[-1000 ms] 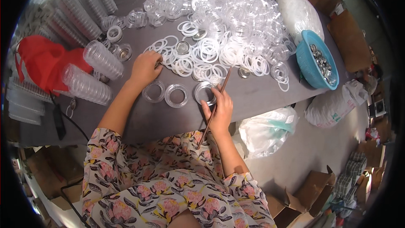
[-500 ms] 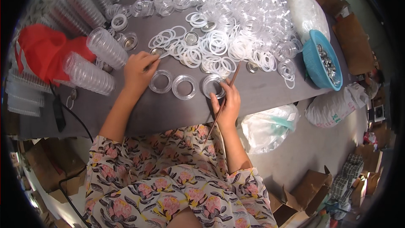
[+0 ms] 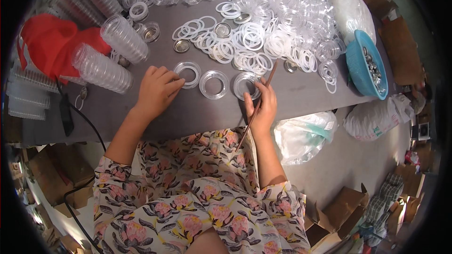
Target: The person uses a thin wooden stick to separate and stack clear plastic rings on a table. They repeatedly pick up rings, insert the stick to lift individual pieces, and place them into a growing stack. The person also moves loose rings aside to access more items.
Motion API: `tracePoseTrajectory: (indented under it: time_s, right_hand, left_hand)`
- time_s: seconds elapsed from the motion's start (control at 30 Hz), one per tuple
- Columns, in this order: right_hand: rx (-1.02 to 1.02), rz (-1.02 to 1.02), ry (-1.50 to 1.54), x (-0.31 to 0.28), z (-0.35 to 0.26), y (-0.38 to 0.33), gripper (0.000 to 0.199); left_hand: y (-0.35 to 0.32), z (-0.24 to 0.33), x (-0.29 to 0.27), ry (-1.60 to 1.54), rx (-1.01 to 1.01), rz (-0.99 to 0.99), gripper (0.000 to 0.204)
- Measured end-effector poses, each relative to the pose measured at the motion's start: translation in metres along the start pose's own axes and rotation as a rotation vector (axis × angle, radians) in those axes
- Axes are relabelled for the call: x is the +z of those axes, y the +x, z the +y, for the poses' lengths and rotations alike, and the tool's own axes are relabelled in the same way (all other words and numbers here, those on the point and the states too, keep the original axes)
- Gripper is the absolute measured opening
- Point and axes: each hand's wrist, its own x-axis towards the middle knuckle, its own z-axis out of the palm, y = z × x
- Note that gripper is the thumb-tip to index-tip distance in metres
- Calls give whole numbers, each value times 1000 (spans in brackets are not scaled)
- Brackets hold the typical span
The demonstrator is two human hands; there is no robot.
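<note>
Clear plastic rings (image 3: 214, 84) lie in a row on the grey table (image 3: 301, 95). Left hand (image 3: 157, 90) rests loosely curled, fingertips touching the leftmost ring (image 3: 188, 74). Right hand (image 3: 262, 107) pinches a thin brown stick (image 3: 257, 107) beside the rightmost ring (image 3: 246, 85).

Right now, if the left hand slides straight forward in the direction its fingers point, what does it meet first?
Most likely the clear plastic ring lying flat on the grey table. The left hand points up and right, and its fingertips already sit at that ring's edge, apparently touching it.
</note>
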Motion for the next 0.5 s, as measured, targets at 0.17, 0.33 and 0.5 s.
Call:
tracePoseTrajectory:
  time_s: [0.17,0.33,0.5]
  right_hand:
    - [12,8,-3,1,2,-1,36]
    - [29,10,3,0,0,-1,36]
    - [13,-7,6,-1,-2,1,35]
  left_hand:
    - [14,-11,-7,-165,-3,-208,22]
    - [36,-49,22,-435,-241,17,20]
    - [59,-85,55,-325,-601,-67,20]
